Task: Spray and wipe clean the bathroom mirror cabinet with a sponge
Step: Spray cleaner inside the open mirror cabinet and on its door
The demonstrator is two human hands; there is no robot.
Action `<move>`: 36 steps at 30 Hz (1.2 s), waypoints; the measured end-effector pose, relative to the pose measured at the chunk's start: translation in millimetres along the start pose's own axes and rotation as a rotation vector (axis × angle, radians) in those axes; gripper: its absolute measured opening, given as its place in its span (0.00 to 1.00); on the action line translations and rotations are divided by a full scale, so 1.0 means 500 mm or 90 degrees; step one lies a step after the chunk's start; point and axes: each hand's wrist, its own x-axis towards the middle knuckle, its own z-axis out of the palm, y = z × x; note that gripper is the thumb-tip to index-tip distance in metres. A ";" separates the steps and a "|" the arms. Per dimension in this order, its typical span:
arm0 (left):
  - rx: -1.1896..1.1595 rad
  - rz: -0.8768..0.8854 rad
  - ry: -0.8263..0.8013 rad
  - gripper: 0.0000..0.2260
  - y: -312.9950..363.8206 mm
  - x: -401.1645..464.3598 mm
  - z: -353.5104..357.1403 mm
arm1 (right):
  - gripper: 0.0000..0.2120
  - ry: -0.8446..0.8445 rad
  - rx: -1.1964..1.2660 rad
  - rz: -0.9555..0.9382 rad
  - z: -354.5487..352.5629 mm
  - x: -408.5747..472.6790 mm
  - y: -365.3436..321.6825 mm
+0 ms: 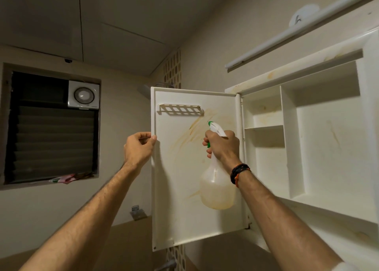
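R hand (222, 145) round spray bottle (217, 190); L hand (139, 147) on door edge (153, 168)

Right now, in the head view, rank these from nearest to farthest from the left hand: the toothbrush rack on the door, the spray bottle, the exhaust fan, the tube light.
From the left hand, gripping the door edge:
1. Toothbrush rack, just above and right, on the door.
2. Spray bottle, right, held by the right hand.
3. Exhaust fan, upper left, in the window.
4. Tube light, far upper right, above the cabinet.
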 end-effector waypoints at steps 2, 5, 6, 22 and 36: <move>-0.002 -0.009 -0.008 0.14 -0.011 -0.019 -0.004 | 0.10 -0.037 -0.009 -0.006 0.010 -0.021 0.007; 0.001 -0.029 -0.021 0.14 -0.030 -0.044 -0.011 | 0.11 -0.078 -0.024 -0.016 0.028 -0.051 0.012; 0.003 -0.036 -0.027 0.13 -0.037 -0.052 -0.015 | 0.11 -0.089 -0.028 -0.017 0.035 -0.062 0.014; 0.111 0.011 0.037 0.20 -0.065 -0.135 -0.005 | 0.13 -0.073 -0.059 0.012 0.009 -0.128 0.063; 0.119 0.285 -0.189 0.19 0.022 -0.175 0.225 | 0.13 0.194 -0.236 -0.069 -0.230 -0.024 -0.001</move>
